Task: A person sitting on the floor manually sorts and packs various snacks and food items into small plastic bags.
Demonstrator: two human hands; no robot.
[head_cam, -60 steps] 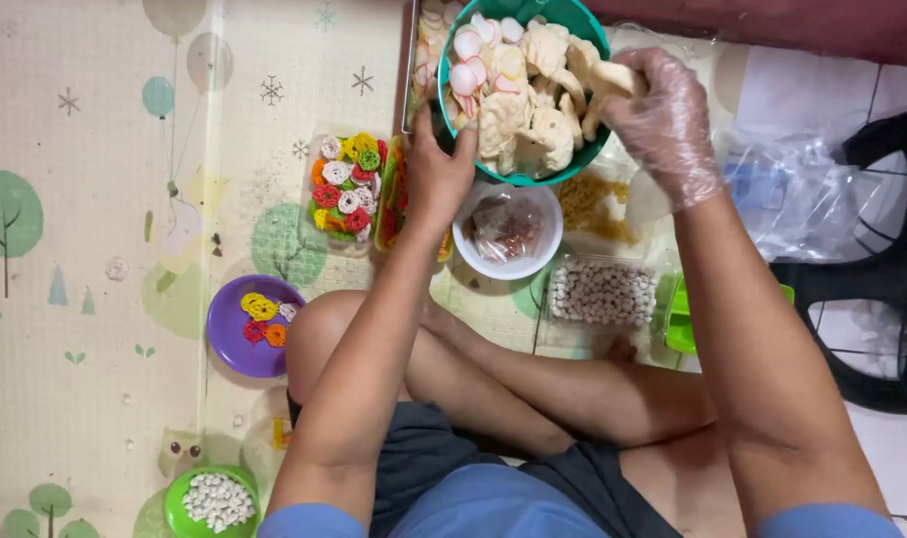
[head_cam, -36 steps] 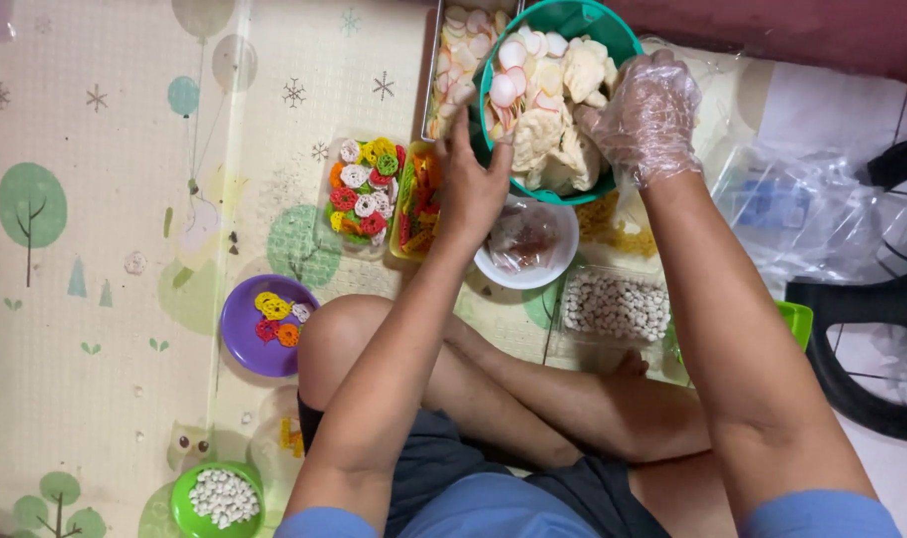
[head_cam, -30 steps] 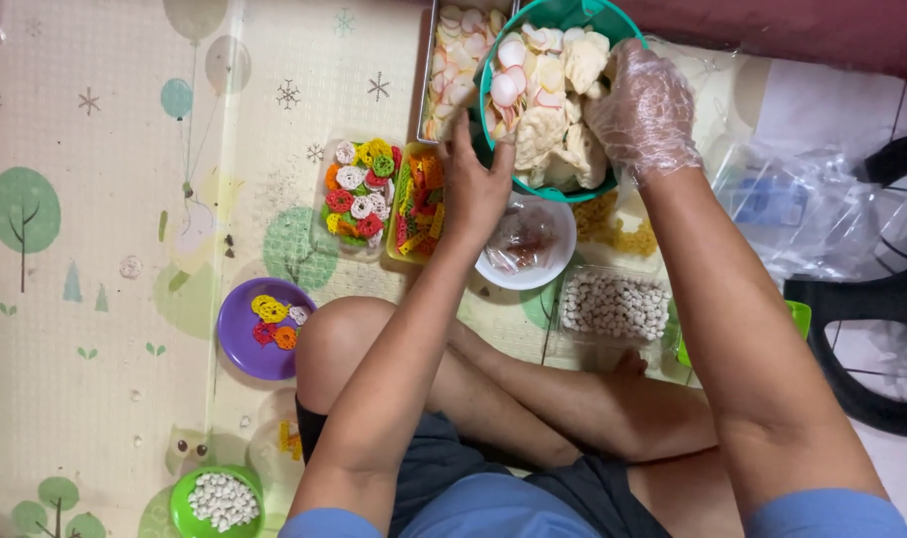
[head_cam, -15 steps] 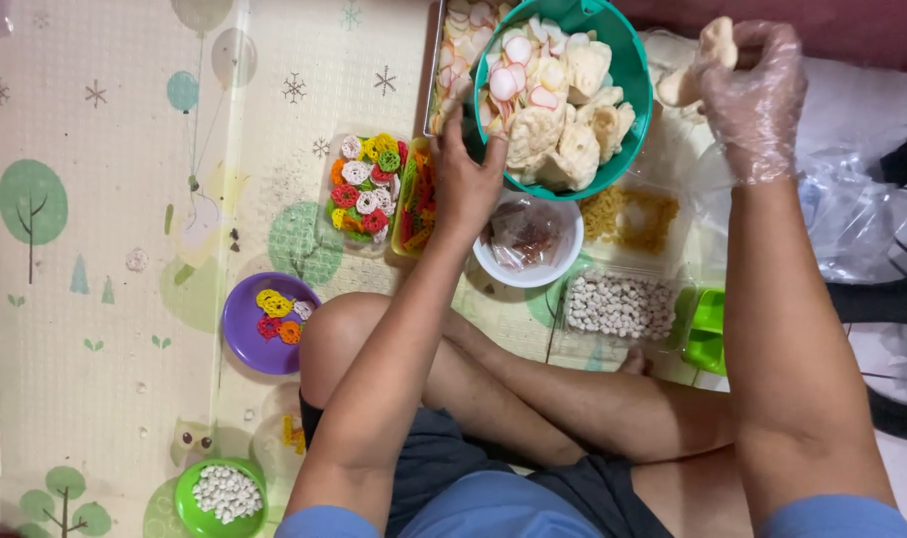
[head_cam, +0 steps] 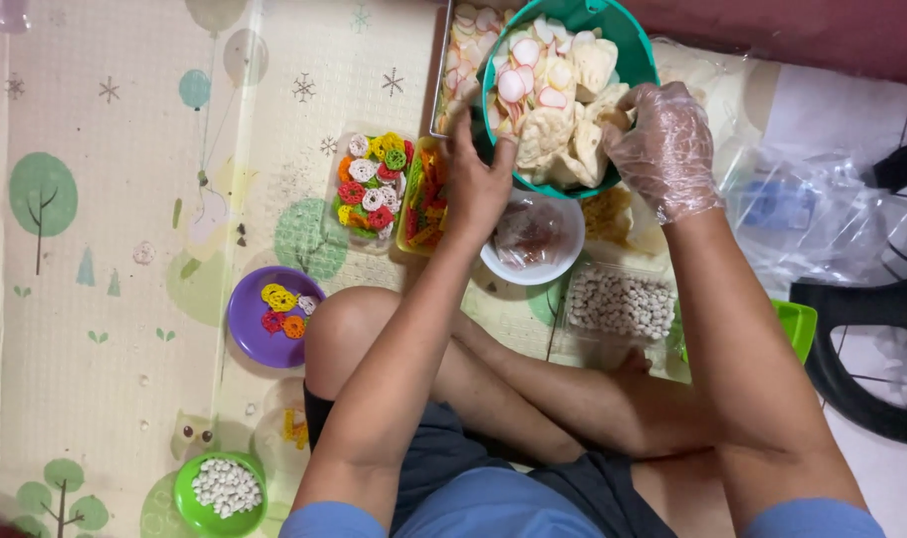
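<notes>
Left hand (head_cam: 476,184): bare, clamped on the near rim of the green basin (head_cam: 635,45), steadying it tilted toward the person.
Right hand (head_cam: 662,149): in a clear plastic glove, curled into the pale crackers (head_cam: 563,125) at the basin's right rim; whether a cracker is pinched, cannot tell.
Technique: keep the left grip firm; lift crackers lightly, since they look brittle.
Edges: white bowl (head_cam: 533,239) just below the basin; metal tray (head_cam: 463,45) touching its left.
Open room: the patterned mat (head_cam: 125,199) left of the purple plate (head_cam: 264,319).
</notes>
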